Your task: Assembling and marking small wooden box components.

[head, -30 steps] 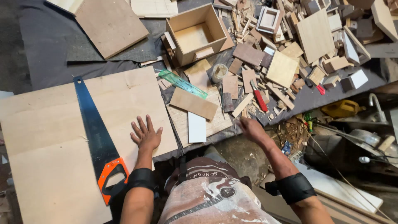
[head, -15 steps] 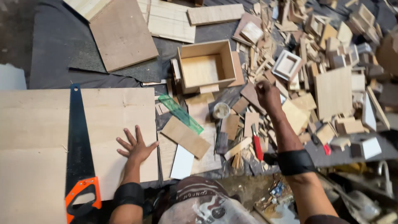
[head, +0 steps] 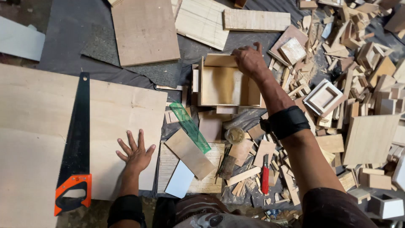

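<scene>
Right hand reached wooden box | scraps crowd beside | left hand on plywood sheet

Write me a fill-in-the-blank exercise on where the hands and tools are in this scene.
1. The right hand grips the rim of an open wooden ____.
2. The left hand lies flat, fingers spread, on a large plywood ____.
3. The saw lying on that plywood has an ____ handle.
4. The ruler beside the plywood is ____ in colour.

Missing words: box; sheet; orange; green

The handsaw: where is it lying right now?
The handsaw lies on the large plywood sheet at the left of the head view, just left of the flat left hand.
</scene>
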